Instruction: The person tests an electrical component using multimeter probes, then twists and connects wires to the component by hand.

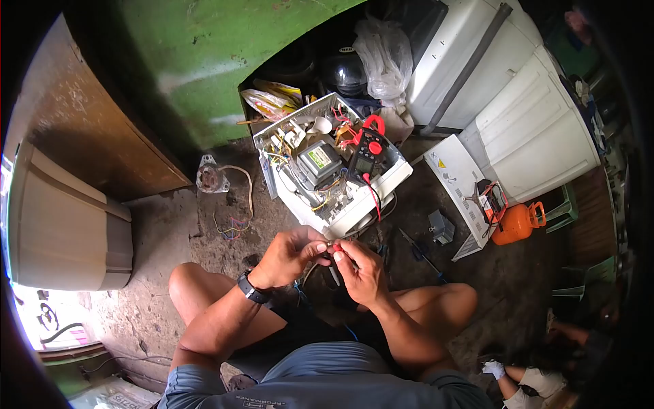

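My left hand [283, 259], with a black watch on its wrist, is pinched at the fingertips on a small part too small to name. Touching it, my right hand [363, 273] is closed on a small red piece [336, 248], perhaps a connector. Both hands meet over my crossed legs, just below the front edge of an opened white appliance [354, 213]. Inside the appliance lie a boxy grey component with a green label [319, 163] and many coloured wires. A red and black clamp meter [366, 155] rests on its right side, leads hanging down.
A motor with loose wires [210, 178] lies on the floor at left. To the right are a white panel [455, 178], an orange gas tank [511, 225], a small grey box [441, 227] and a screwdriver [419, 251]. Another person's legs [538, 382] show at lower right.
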Motion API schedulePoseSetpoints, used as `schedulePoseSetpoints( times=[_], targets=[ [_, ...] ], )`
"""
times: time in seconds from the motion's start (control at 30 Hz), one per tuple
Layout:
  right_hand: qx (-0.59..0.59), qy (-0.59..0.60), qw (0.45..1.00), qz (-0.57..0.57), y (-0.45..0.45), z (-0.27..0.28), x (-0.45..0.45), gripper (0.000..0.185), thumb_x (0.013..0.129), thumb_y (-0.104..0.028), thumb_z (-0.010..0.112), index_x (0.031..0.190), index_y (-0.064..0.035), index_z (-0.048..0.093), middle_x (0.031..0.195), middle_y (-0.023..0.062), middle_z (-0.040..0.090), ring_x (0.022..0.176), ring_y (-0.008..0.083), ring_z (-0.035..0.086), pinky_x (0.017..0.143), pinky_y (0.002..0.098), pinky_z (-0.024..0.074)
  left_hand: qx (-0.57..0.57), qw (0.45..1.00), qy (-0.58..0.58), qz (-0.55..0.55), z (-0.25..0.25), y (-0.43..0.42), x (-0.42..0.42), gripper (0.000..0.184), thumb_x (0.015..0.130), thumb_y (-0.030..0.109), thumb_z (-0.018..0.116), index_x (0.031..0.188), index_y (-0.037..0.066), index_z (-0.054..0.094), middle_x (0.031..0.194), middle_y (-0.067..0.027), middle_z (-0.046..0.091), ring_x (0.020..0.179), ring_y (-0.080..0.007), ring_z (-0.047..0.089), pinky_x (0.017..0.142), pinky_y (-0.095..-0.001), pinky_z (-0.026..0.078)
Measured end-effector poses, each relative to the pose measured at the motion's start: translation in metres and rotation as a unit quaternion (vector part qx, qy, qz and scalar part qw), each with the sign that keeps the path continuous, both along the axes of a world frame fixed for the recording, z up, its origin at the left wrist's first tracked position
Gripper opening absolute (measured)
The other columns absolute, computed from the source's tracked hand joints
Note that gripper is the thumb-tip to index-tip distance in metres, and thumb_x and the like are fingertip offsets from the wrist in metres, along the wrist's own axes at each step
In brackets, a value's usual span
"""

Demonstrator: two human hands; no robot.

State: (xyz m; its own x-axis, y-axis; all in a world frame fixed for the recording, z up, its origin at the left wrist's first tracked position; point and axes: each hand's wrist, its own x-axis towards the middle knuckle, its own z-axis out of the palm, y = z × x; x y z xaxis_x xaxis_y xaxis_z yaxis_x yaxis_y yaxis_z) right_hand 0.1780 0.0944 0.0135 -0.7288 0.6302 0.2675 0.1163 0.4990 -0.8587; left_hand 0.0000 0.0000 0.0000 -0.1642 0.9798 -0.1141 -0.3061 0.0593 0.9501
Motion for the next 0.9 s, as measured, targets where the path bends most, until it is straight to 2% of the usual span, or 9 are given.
schedulePoseSetpoints(
  times=[0.07,0.9],
  targets=[
    [0.002,0.007,1.0,-0.001,-0.0004,-0.0009,-0.0002,0.017,0.098,-0.008,0.06,0.111,0.0017,0.066,0.095,0.0158,0.07,0.083,0.0308,0.07,0.071,0.037,0.0546,-0.01,1.0,-0.013,0.011,0.0019,-0.0003,0.0009,0.02,0.101,0.014,0.064,0.106,-0.004,0.063,0.099,-0.0092,0.07,0.09,-0.0162,0.07,0.082,-0.0306,0.06],
    [-0.024,0.019,1.0,-0.003,-0.0004,-0.0069,-0.001,0.018,0.098,-0.01,0.061,0.111,0.0018,0.065,0.095,0.018,0.07,0.085,0.0335,0.07,0.072,0.0383,0.0545,-0.002,0.999,-0.049,0.023,-0.002,0.0015,0.0006,0.018,0.099,0.013,0.066,0.104,-0.004,0.064,0.098,-0.0103,0.072,0.087,-0.0174,0.071,0.08,-0.0305,0.061]
  ],
)
